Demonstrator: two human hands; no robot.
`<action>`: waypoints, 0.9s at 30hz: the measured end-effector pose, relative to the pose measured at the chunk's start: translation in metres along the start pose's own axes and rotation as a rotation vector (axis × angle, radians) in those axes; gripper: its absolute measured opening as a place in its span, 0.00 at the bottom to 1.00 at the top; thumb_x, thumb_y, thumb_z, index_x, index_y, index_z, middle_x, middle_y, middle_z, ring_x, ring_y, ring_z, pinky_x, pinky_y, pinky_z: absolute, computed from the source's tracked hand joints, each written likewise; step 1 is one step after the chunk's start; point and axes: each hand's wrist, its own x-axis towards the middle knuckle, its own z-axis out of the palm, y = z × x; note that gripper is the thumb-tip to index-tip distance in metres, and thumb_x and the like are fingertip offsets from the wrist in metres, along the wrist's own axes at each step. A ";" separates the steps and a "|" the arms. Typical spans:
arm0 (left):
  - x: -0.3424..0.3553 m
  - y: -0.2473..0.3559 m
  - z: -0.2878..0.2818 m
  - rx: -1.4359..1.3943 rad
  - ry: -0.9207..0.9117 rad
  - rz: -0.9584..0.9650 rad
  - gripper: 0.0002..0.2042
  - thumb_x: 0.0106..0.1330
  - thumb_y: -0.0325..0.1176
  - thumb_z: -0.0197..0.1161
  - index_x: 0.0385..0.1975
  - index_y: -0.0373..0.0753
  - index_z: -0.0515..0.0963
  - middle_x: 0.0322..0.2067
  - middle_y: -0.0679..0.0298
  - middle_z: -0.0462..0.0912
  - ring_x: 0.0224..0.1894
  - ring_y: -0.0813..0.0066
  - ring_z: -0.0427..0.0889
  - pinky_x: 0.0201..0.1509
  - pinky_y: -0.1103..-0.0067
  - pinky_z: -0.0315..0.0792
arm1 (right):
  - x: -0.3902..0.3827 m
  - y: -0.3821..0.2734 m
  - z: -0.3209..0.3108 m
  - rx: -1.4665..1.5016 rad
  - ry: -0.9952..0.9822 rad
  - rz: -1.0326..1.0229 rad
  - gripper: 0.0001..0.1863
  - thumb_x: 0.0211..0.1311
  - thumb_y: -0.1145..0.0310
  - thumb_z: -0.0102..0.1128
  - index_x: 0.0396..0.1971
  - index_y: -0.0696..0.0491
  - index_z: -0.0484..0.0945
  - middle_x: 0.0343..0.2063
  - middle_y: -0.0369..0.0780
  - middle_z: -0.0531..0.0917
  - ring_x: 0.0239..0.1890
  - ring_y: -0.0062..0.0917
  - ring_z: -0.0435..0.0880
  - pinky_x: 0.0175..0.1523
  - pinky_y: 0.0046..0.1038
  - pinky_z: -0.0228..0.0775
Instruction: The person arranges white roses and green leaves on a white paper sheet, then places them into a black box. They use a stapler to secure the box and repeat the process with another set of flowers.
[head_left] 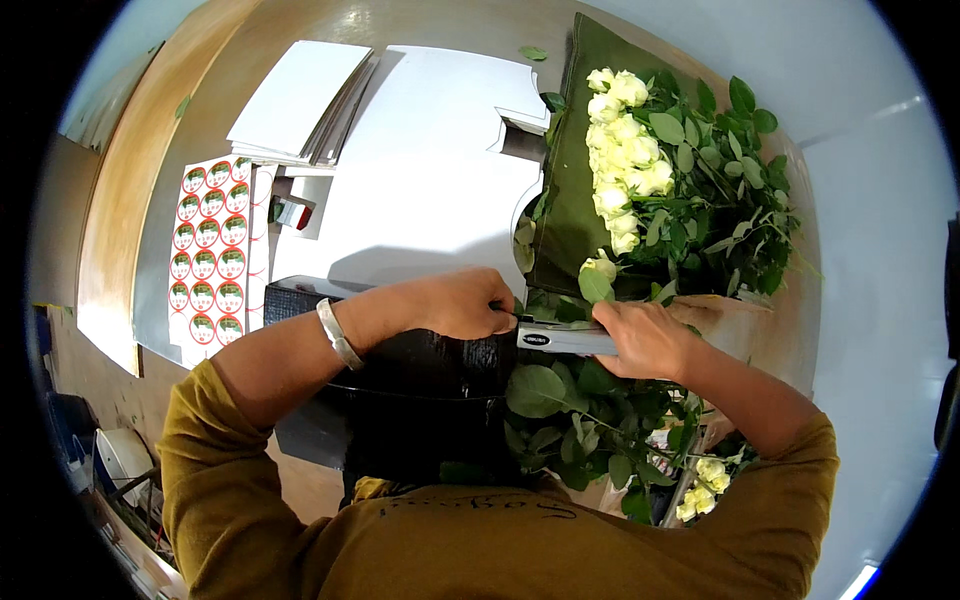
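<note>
In front of my body, my right hand [645, 340] is closed around a grey stapler [563, 340]. The stapler's front end points left, toward my other hand. My left hand [470, 303] is curled into a pinch right beside that end; what its fingers hold is hidden. Shiny black sheeting [440, 365] lies below my left hand and reaches toward my body. A single pale yellow rose [597, 277] stands just beyond my right hand. Under the stapler are broad green leaves [540, 390], close to my front.
A bunch of pale yellow roses [630, 150] lies on a dark green cloth [580, 90] at far right. White sheets [430, 150] and a stack of white boards [300, 100] cover the far side. Round red-edged stickers [207, 235] lie left. More roses [705, 490] sit low at right.
</note>
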 end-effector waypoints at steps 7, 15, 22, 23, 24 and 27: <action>0.003 -0.002 -0.003 0.043 -0.058 -0.035 0.15 0.63 0.39 0.58 0.35 0.32 0.80 0.28 0.55 0.81 0.33 0.67 0.78 0.40 0.72 0.70 | -0.004 -0.012 -0.007 -0.127 0.005 0.013 0.21 0.51 0.56 0.63 0.32 0.59 0.70 0.18 0.47 0.80 0.23 0.43 0.82 0.30 0.40 0.75; 0.009 -0.007 -0.003 0.024 -0.058 -0.031 0.14 0.63 0.39 0.57 0.34 0.32 0.79 0.26 0.57 0.80 0.31 0.68 0.76 0.39 0.73 0.69 | -0.003 -0.007 0.003 -0.094 0.065 -0.006 0.23 0.54 0.52 0.60 0.31 0.61 0.73 0.17 0.47 0.80 0.23 0.44 0.82 0.30 0.40 0.75; 0.012 -0.017 0.000 -0.041 -0.049 -0.053 0.14 0.63 0.40 0.57 0.33 0.33 0.79 0.22 0.61 0.78 0.28 0.71 0.73 0.37 0.73 0.67 | -0.016 -0.001 -0.006 0.202 -0.023 0.050 0.20 0.54 0.55 0.61 0.36 0.58 0.74 0.30 0.50 0.81 0.37 0.46 0.80 0.44 0.41 0.71; 0.012 -0.017 0.000 -0.034 -0.062 -0.051 0.15 0.64 0.40 0.57 0.34 0.33 0.79 0.24 0.62 0.78 0.29 0.73 0.73 0.39 0.74 0.67 | -0.022 0.000 -0.011 0.219 -0.070 0.090 0.20 0.55 0.56 0.61 0.38 0.58 0.74 0.31 0.50 0.81 0.38 0.45 0.80 0.45 0.41 0.71; 0.011 -0.017 0.000 -0.027 -0.073 -0.053 0.15 0.65 0.40 0.57 0.36 0.33 0.79 0.26 0.63 0.79 0.31 0.75 0.73 0.40 0.76 0.67 | -0.028 0.001 -0.017 0.269 -0.130 0.145 0.22 0.55 0.53 0.60 0.38 0.58 0.75 0.31 0.49 0.81 0.38 0.44 0.80 0.45 0.40 0.71; 0.013 -0.015 -0.002 -0.011 -0.115 -0.084 0.15 0.65 0.41 0.57 0.36 0.32 0.79 0.26 0.66 0.78 0.32 0.77 0.72 0.41 0.77 0.67 | -0.046 0.007 -0.028 0.451 -0.275 0.273 0.26 0.57 0.47 0.56 0.40 0.58 0.76 0.30 0.47 0.81 0.36 0.39 0.81 0.43 0.37 0.71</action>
